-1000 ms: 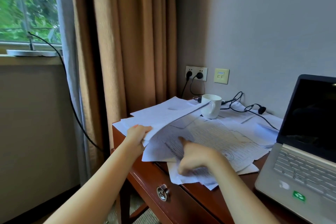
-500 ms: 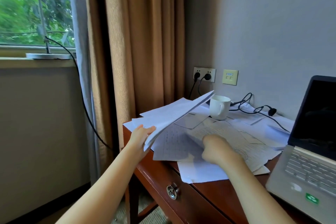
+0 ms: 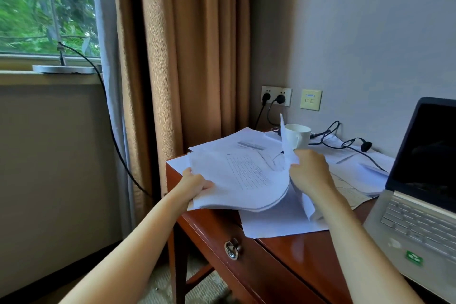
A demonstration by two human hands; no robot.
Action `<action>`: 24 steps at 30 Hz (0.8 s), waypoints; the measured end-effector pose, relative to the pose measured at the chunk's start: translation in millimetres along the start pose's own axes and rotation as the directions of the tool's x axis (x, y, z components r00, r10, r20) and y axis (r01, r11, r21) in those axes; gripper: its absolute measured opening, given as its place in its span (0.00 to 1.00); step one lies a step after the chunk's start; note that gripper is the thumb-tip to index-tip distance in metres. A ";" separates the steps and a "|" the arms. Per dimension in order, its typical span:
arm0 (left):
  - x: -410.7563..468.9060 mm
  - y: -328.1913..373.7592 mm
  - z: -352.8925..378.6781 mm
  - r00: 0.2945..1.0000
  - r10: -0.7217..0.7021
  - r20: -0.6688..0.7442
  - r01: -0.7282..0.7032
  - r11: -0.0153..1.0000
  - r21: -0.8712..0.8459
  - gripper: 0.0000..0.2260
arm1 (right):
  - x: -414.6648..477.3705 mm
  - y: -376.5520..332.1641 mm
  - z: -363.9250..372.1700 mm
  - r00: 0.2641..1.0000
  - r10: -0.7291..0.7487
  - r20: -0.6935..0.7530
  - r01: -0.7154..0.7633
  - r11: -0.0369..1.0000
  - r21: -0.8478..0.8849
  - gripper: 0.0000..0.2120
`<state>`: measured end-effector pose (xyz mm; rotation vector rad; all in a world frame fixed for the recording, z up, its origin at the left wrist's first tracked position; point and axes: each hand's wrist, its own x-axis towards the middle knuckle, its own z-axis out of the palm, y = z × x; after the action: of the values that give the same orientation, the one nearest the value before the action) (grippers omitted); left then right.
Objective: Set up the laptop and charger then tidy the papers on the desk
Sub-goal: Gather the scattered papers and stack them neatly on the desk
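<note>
The stack point(image 3: 237, 180) of papers was held over the desk's left corner, its near edge sagging in a curve and its printed top sheet facing up. Half a second before, that same bundle had been tilted up on edge with only the left hand on it; now it had dropped flatter and both hands were on it. The left hand point(image 3: 195, 186) was closed on the stack's left edge, thumb on top. The right hand point(image 3: 309, 171), which a moment earlier had been pressed as a fist on the loose sheets, had lifted and closed on a sheet point(image 3: 286, 145) that stood nearly upright at the stack's right side. Whether that sheet had already joined the bundle could not be told.

This suggested the gathering was under way but not finished: more loose papers point(image 3: 345, 175) lay spread on the desk point(image 3: 283, 254) under and beyond the right hand, and one sheet point(image 3: 276, 224) stuck out toward the front edge.

The mug point(image 3: 299, 136) stood just behind the raised sheet, close enough that a careless sweep might knock it. The cable point(image 3: 345, 145) trailed over the far papers. The laptop point(image 3: 419, 192) sat open at the right, screen dark, so that part of the job looked done. Two plugs sat in the socket point(image 3: 276, 96) on the wall.
</note>
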<state>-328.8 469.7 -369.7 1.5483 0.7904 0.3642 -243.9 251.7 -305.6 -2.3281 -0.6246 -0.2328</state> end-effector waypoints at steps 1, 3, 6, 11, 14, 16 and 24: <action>-1.9 0.6 -0.4 1.000 0.003 0.004 -0.003 0.999 0.047 0.31 | -0.7 -1.2 -0.2 0.999 -0.035 0.016 0.035 0.999 -0.032 0.11; -1.3 1.1 -0.8 1.000 0.009 0.006 -0.010 0.994 0.108 0.32 | -2.1 -5.4 -1.1 0.992 -0.099 0.079 0.106 0.991 -0.087 0.05; 1.1 2.4 -4.5 1.000 0.002 0.012 -0.004 0.986 0.169 0.32 | -3.4 -14.7 -0.9 0.961 -0.216 0.173 0.242 0.958 -0.153 0.12; -1.5 7.0 -14.7 0.997 -0.046 0.057 0.028 0.959 0.284 0.29 | -13.3 -32.1 0.1 0.913 -0.397 0.091 0.406 0.871 -0.275 0.14; -0.1 6.8 -18.5 0.997 -0.032 0.070 0.009 0.955 0.298 0.26 | -22.4 -39.4 3.6 0.866 -0.464 0.187 0.500 0.791 -0.353 0.28; -0.6 5.2 -18.9 0.997 -0.028 0.067 0.012 0.973 0.230 0.23 | -23.7 -39.3 10.9 0.845 -0.439 0.305 0.526 0.783 -0.331 0.30; -6.8 7.0 -10.1 0.998 -0.007 0.054 0.008 1.000 -0.016 0.18 | -22.5 -29.1 25.6 0.693 -0.348 0.631 0.371 0.923 0.102 0.19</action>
<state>-338.3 472.9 -359.9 1.5337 0.7491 0.3210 -278.1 279.2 -314.7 -2.2723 -1.4351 0.4161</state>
